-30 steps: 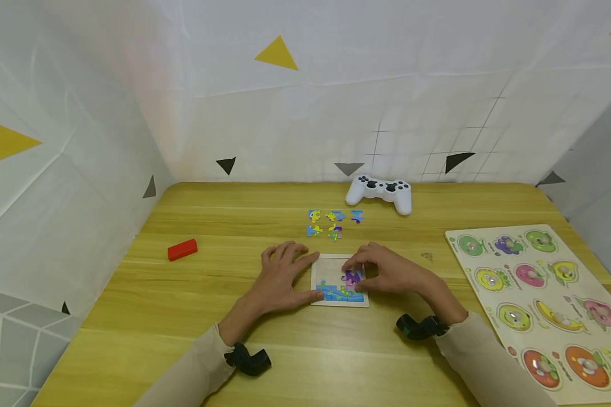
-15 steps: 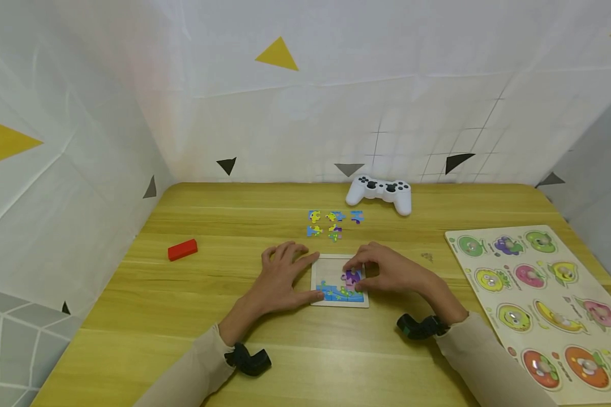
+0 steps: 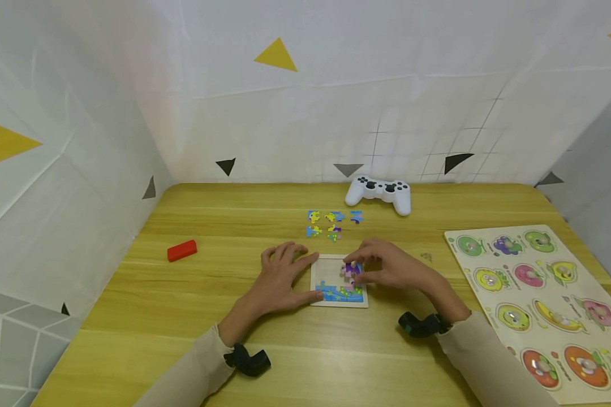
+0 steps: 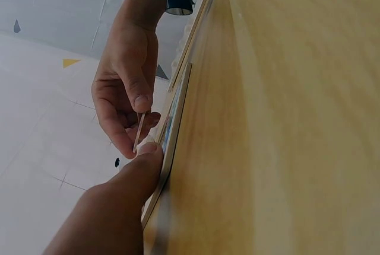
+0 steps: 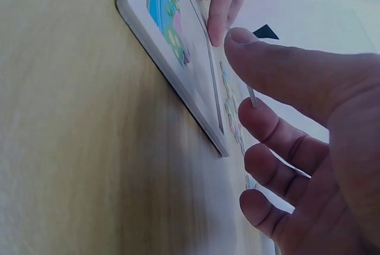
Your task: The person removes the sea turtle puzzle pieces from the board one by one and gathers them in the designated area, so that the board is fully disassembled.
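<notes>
Thumb and forefinger of the right hand [image 3: 389, 267] pinch a purple-and-pink jigsaw piece [image 3: 352, 270], which the left wrist view shows edge-on, above the right part of a pale puzzle tray [image 3: 327, 267]. The other right fingers curl loosely. Blue and green joined pieces [image 3: 331, 293] lie along the tray's near edge. The left hand [image 3: 280, 280] rests at the tray's left side, fingers spread apart, forefinger at the far corner and thumb on the near one. Loose jigsaw pieces [image 3: 313, 230] lie just beyond the tray on the wooden table [image 3: 147, 316], with a white game controller [image 3: 379, 191] behind them. A red block [image 3: 182, 250] sits well to the left; a fruit peg puzzle board [image 3: 550, 294] lies to the right.
</notes>
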A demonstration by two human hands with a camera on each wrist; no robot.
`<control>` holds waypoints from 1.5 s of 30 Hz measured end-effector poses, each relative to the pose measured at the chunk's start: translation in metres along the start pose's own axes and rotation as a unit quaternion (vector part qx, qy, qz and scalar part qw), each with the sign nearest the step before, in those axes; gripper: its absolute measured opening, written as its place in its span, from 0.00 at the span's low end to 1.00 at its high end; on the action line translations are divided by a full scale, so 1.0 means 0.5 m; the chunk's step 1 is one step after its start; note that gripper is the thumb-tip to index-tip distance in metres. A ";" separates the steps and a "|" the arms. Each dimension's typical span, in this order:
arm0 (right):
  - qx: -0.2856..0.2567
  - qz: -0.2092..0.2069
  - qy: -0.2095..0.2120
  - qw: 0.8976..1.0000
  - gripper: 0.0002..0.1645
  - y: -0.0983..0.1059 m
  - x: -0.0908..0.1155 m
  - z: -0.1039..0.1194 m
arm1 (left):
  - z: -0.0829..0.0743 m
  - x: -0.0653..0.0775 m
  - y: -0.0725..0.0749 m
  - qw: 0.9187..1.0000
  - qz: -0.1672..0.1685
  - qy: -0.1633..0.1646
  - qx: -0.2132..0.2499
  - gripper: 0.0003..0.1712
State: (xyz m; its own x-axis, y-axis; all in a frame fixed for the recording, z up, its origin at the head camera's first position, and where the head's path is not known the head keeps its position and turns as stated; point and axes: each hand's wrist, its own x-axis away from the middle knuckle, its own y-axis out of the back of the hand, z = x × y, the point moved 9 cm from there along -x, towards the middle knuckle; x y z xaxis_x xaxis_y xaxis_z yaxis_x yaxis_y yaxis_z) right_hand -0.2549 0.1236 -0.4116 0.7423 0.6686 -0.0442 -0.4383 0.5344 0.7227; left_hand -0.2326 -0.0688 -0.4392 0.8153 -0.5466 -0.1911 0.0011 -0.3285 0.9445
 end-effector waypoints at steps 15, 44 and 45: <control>0.003 -0.019 0.003 1.000 0.23 0.017 -0.002 -0.010 | 0.002 -0.005 -0.006 1.000 0.011 0.006 0.003 0.49; 0.040 -0.073 0.006 0.996 0.23 0.077 -0.048 -0.072 | 0.003 0.000 -0.005 1.000 0.007 0.003 0.000 0.49; 0.040 -0.073 0.005 0.997 0.23 0.077 -0.049 -0.074 | 0.003 0.001 -0.006 1.000 0.005 0.003 0.001 0.49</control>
State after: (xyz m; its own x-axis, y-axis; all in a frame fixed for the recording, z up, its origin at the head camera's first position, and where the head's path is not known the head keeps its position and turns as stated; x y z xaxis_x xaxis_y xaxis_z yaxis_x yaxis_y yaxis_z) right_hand -0.3087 0.1468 -0.4083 0.7901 0.5922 -0.1582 -0.2846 0.5830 0.7610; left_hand -0.2333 -0.0693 -0.4426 0.8190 -0.5450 -0.1792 -0.0083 -0.3237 0.9461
